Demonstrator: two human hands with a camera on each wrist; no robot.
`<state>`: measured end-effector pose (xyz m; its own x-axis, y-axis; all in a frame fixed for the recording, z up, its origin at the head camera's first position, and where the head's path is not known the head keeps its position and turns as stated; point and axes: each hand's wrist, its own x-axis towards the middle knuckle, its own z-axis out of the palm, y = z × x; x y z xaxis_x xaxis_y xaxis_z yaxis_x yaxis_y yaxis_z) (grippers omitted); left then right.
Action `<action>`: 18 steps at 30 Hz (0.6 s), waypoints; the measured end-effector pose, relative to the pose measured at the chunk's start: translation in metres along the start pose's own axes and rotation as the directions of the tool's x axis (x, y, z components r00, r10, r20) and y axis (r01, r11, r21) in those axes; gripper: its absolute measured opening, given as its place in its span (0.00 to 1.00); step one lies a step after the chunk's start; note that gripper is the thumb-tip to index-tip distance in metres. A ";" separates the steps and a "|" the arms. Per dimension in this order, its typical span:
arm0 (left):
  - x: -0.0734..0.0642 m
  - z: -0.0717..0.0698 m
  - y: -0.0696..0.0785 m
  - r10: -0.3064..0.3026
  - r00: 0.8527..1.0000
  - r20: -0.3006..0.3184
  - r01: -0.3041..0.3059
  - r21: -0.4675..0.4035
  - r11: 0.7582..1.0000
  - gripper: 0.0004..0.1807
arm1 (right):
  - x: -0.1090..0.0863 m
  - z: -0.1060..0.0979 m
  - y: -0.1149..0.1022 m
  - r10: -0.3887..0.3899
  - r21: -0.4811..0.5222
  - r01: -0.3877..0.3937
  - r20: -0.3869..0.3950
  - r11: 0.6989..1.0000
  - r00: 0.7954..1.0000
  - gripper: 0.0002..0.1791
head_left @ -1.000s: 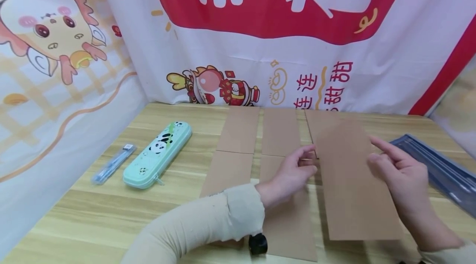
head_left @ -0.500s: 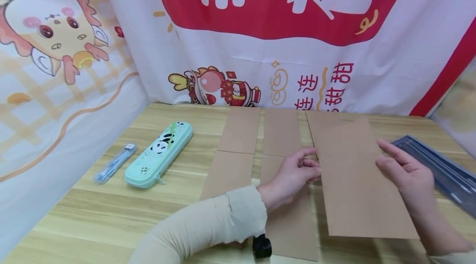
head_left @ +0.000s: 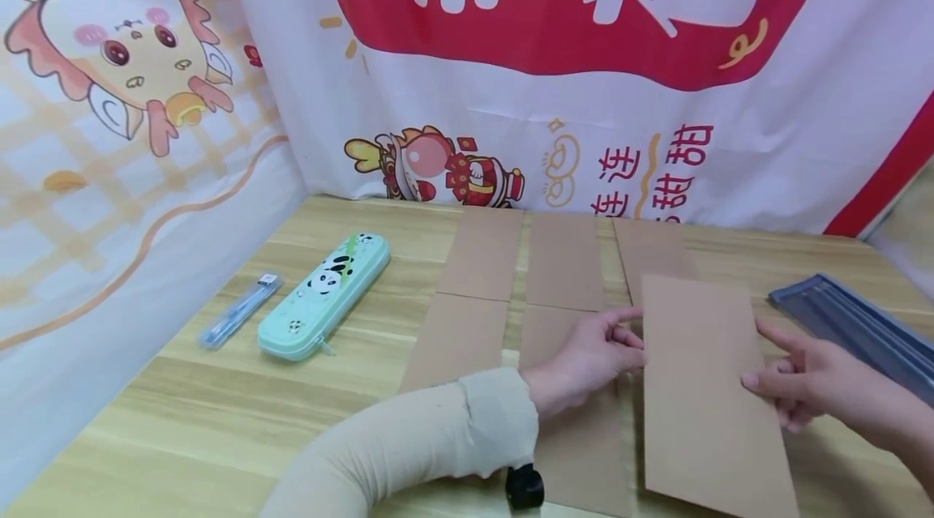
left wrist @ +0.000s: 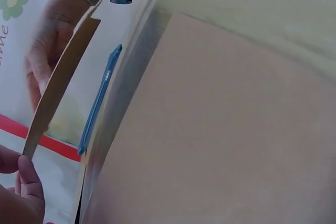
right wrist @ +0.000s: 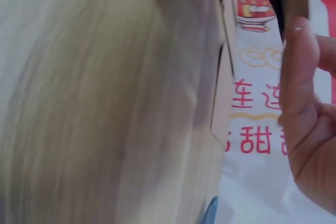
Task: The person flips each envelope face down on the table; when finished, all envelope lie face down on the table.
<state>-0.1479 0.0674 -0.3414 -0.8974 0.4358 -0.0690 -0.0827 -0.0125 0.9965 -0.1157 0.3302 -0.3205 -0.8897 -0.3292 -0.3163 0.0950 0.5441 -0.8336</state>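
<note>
A plain brown cardboard sheet (head_left: 704, 396) is held tilted above the right side of the table. My left hand (head_left: 587, 356) pinches its left edge between thumb and fingers; the left wrist view shows this grip on the sheet seen edge-on (left wrist: 65, 77). On the opposite edge, my right hand (head_left: 824, 380) pinches the sheet with the thumb on its near face. That thumb shows again on the right hand (right wrist: 310, 108) in the right wrist view. Below and beyond the sheet lies another cardboard piece (head_left: 653, 250), partly covered from sight.
Several flat cardboard pieces, such as the far left one (head_left: 485, 254) and the middle one (head_left: 563, 263), lie in columns. A mint panda pencil case (head_left: 324, 299) and a slim clear pack (head_left: 241, 311) lie left. A dark blue see-through pouch (head_left: 861, 323) lies right. Printed cloth (head_left: 452, 88) hangs behind.
The held sheet has come down and nearer to me, uncovering more of the cardboard piece behind it. My right hand has moved lower along with it, while the left keeps its pinch.
</note>
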 end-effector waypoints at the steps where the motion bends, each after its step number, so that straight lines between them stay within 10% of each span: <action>1: 0.000 0.001 -0.001 -0.007 1.000 0.005 0.007 0.030 1.000 0.30 | 0.000 0.000 0.002 0.019 0.004 -0.019 0.037 1.000 0.999 0.50; 9: -0.003 0.008 -0.003 -0.132 0.990 0.049 0.119 0.213 0.970 0.30 | -0.003 0.003 0.016 0.069 0.009 -0.071 0.150 0.997 0.986 0.51; 18: -0.003 0.013 -0.010 -0.235 0.968 0.085 0.215 0.200 0.956 0.31 | -0.002 0.009 0.025 0.063 0.019 -0.068 0.194 0.997 0.979 0.50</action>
<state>-0.1389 0.0785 -0.3507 -0.8125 0.5015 -0.2973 -0.1849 0.2620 0.9472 -0.1072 0.3379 -0.3449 -0.7785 -0.4376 -0.4500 0.1640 0.5502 -0.8188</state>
